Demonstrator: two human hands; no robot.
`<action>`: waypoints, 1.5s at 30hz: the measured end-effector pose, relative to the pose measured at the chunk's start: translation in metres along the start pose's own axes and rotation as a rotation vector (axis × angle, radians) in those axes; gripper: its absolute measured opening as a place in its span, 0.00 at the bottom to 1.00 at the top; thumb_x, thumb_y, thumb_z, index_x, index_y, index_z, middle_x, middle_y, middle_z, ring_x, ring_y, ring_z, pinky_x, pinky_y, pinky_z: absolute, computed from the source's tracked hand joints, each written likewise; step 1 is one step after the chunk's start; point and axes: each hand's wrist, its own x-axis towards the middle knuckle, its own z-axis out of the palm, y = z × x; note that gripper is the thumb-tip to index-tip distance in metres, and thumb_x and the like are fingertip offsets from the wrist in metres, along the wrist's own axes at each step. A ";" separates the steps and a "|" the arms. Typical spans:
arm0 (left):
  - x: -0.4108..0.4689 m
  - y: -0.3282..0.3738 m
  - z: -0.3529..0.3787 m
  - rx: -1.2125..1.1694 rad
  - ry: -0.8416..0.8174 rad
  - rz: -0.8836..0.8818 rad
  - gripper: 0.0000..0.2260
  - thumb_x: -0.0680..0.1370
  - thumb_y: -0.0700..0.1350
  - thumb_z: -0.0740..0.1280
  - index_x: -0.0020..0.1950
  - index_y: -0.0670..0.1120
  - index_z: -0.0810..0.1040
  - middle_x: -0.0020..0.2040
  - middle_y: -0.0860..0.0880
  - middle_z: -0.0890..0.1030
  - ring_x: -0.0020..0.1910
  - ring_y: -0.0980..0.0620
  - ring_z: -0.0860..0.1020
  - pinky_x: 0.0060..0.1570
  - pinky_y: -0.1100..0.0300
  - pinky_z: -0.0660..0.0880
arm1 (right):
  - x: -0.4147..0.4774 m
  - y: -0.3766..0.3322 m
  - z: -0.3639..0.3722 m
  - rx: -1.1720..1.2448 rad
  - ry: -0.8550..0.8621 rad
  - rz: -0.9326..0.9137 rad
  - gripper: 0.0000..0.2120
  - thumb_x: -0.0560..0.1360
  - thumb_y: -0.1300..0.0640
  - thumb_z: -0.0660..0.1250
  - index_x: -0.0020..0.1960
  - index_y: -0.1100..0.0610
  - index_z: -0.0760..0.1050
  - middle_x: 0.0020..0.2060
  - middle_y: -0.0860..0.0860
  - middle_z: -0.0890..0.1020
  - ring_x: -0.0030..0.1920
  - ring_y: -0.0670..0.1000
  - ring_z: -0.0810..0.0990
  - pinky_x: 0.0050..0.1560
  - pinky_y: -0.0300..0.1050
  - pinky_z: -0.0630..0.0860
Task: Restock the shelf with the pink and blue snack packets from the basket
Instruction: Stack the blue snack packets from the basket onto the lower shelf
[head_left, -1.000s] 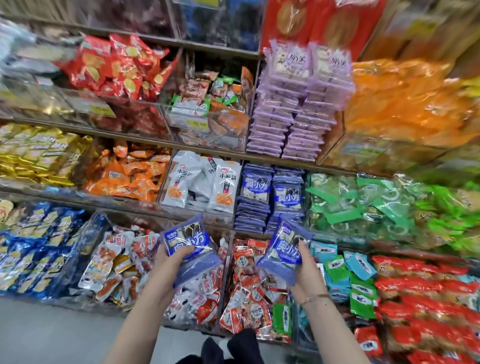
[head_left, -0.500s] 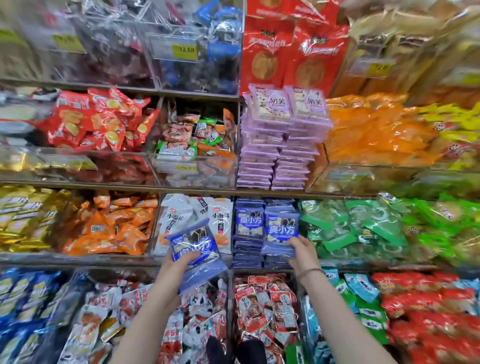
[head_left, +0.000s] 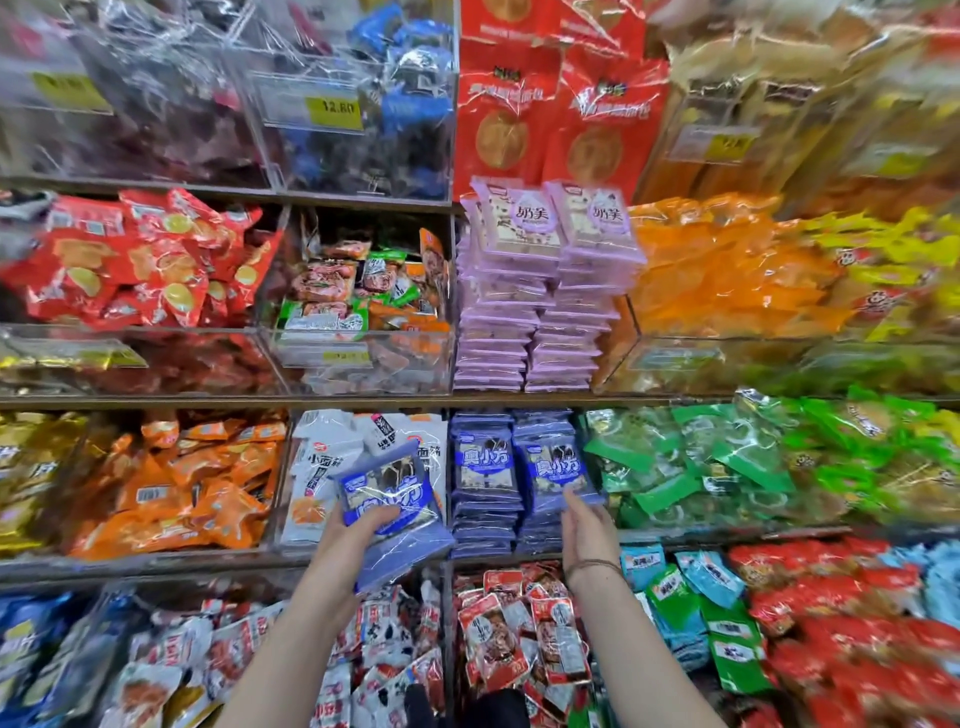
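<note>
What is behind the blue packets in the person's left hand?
White snack packets, partly covered by the blue packets; whatever lies further back is hidden.

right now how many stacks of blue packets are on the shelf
2, side by side on the middle shelf: left stack, right stack, which the right hand touches. The left hand holds more blue packets. Others behind may be hidden.

Bright, even shop light; sharp in the middle, smeared at the edges.
White glare streaks cross the clear plastic bins (head_left: 353, 119) and the red bags (head_left: 561, 104), and shadows are faint. The blue packets (head_left: 485, 462) mid-frame read crisply. The orange packets (head_left: 727, 270) and green packets (head_left: 857, 447) on the right blur, and the shelf (head_left: 208, 401) edges bow with the wide lens.
</note>
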 end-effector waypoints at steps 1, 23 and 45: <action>0.001 0.000 0.002 0.004 -0.009 -0.008 0.12 0.73 0.41 0.71 0.51 0.50 0.70 0.40 0.49 0.83 0.33 0.52 0.83 0.34 0.57 0.76 | -0.002 0.001 -0.003 -0.080 0.022 -0.040 0.18 0.75 0.58 0.66 0.58 0.69 0.69 0.56 0.62 0.69 0.60 0.55 0.70 0.67 0.48 0.64; -0.016 0.009 0.010 -0.092 -0.024 -0.032 0.15 0.73 0.41 0.70 0.57 0.49 0.72 0.46 0.43 0.84 0.36 0.46 0.83 0.34 0.56 0.76 | 0.000 -0.008 0.021 0.508 -0.061 0.368 0.18 0.82 0.61 0.55 0.70 0.67 0.63 0.69 0.60 0.68 0.68 0.53 0.71 0.60 0.32 0.70; -0.016 -0.001 0.046 0.141 0.009 0.121 0.36 0.67 0.64 0.69 0.71 0.53 0.65 0.68 0.49 0.74 0.62 0.49 0.76 0.60 0.50 0.72 | -0.085 -0.001 0.034 -0.573 -0.577 -0.199 0.14 0.75 0.49 0.66 0.57 0.54 0.73 0.48 0.49 0.78 0.48 0.47 0.79 0.49 0.39 0.77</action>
